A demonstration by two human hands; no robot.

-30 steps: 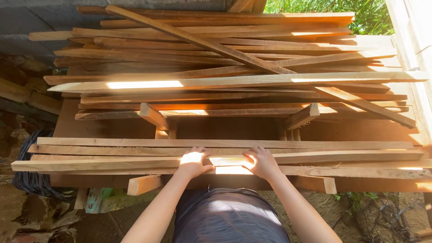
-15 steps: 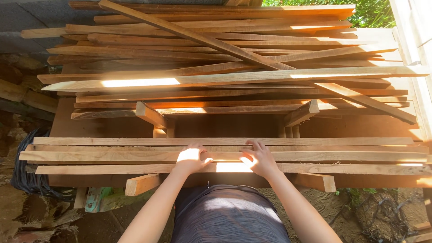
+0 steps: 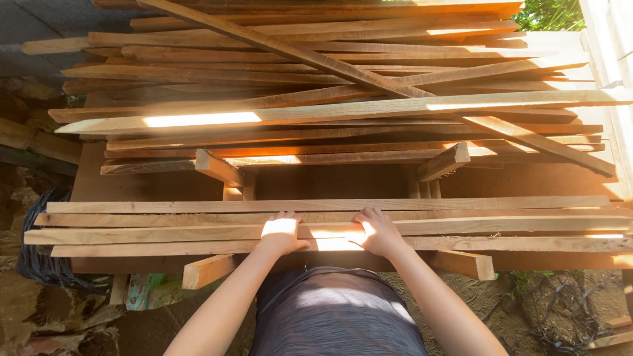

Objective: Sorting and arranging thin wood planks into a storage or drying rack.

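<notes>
Several long thin wooden strips [image 3: 165, 227] lie side by side across two short cross pieces [image 3: 208, 269] right in front of me. My left hand [image 3: 280, 232] rests palm down on the near strips, fingers curled over one strip's far edge. My right hand [image 3: 377, 231] lies on the same strips a little to the right, fingers likewise over the edge. Both press flat on the wood rather than lifting it. Beyond a gap sits a big loose stack of similar strips [image 3: 343, 86], with one long strip [image 3: 369, 79] laid diagonally across its top.
A wooden board surface [image 3: 527, 181] shows between the two groups of strips. Dark coiled cable [image 3: 39, 264] lies at the lower left. Bare earth and tangled wire [image 3: 560, 310] are at the lower right. Green foliage [image 3: 554, 14] is at the top right.
My hands have slid slightly away from me across the near strips, and the view has tilted down a little. The near strips look pushed closer together.
</notes>
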